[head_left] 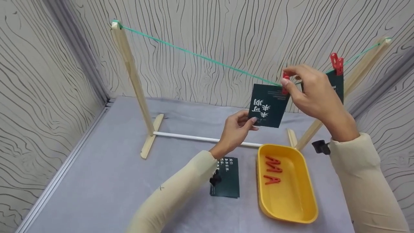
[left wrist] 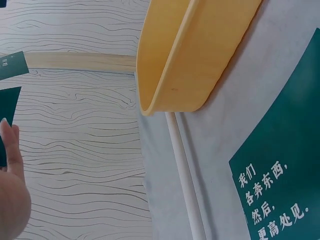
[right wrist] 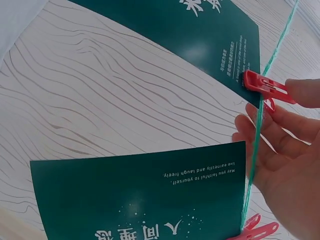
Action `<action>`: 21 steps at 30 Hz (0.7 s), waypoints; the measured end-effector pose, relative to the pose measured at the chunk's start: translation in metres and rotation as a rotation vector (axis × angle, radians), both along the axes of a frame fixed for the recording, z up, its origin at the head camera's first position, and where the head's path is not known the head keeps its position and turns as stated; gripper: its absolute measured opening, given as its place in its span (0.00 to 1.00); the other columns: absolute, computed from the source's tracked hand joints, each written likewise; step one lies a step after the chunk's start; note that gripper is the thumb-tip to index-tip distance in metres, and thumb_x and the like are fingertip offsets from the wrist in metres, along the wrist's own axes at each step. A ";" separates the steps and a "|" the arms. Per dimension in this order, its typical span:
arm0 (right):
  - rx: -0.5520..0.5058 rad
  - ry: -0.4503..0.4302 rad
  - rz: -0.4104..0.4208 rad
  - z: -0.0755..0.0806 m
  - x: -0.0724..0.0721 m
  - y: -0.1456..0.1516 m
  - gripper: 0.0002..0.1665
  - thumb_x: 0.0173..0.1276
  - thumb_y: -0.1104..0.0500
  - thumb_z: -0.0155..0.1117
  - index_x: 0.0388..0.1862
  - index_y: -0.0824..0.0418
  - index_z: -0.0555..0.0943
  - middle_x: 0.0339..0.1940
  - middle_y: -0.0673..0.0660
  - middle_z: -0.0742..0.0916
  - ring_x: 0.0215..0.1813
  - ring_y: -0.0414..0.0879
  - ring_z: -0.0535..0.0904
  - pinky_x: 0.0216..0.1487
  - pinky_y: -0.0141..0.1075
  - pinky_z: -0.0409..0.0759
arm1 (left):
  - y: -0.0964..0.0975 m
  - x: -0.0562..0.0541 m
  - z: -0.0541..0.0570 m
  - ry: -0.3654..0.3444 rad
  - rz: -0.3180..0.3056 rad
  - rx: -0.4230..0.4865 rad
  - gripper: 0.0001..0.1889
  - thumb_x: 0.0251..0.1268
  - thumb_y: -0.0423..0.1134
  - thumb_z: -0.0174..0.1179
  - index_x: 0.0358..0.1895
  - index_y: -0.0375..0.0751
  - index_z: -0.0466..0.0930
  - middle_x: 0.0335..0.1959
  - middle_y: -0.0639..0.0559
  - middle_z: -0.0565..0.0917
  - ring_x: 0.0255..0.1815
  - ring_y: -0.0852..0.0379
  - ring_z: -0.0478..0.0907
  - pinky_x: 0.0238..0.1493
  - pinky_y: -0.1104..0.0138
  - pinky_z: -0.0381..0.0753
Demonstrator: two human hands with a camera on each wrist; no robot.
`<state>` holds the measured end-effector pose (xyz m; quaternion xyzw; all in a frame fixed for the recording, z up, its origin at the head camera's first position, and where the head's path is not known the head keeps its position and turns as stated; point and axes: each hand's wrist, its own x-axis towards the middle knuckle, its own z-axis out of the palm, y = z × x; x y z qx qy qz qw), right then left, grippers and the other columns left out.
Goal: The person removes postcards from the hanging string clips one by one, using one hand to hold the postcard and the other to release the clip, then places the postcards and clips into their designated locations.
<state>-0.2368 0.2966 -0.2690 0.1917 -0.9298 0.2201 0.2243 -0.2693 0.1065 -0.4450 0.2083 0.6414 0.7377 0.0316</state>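
A dark green card [head_left: 266, 97] with white writing hangs at the green string [head_left: 207, 59], tilted slightly. My left hand [head_left: 233, 130] pinches its lower left corner, thumb on the printed face. At the upper right corner, my right hand [head_left: 312, 92] pinches a red clothespin [head_left: 285, 84] between thumb and fingers. In the right wrist view that clothespin [right wrist: 267, 87] sits over the card's corner and the string [right wrist: 256, 137]. To the right hangs another green card [right wrist: 145, 185], fixed to the string by its own red clothespin [head_left: 337, 64], partly hidden behind my right hand in the head view.
The string runs between two wooden posts [head_left: 131, 71] joined low down by a white rod [head_left: 194, 137]. A yellow tray [head_left: 304, 194] holds several red clothespins [head_left: 273, 170]. Left of it, a stack of green cards [head_left: 228, 184] lies on the grey cloth beneath my left forearm.
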 end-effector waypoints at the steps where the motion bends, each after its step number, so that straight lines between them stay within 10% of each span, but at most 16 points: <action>1: -0.001 -0.003 -0.004 0.000 0.001 0.000 0.24 0.82 0.52 0.59 0.67 0.66 0.79 0.64 0.67 0.85 0.62 0.63 0.79 0.67 0.64 0.79 | 0.000 0.000 0.000 0.004 0.001 -0.007 0.09 0.77 0.33 0.61 0.55 0.39 0.84 0.48 0.44 0.90 0.42 0.57 0.91 0.50 0.67 0.91; 21: -0.060 0.054 0.006 0.000 0.011 -0.009 0.15 0.76 0.59 0.67 0.55 0.67 0.83 0.51 0.67 0.88 0.57 0.63 0.81 0.69 0.65 0.77 | -0.001 0.003 -0.001 0.015 0.011 -0.004 0.08 0.77 0.33 0.62 0.52 0.38 0.84 0.43 0.43 0.89 0.41 0.52 0.91 0.49 0.66 0.92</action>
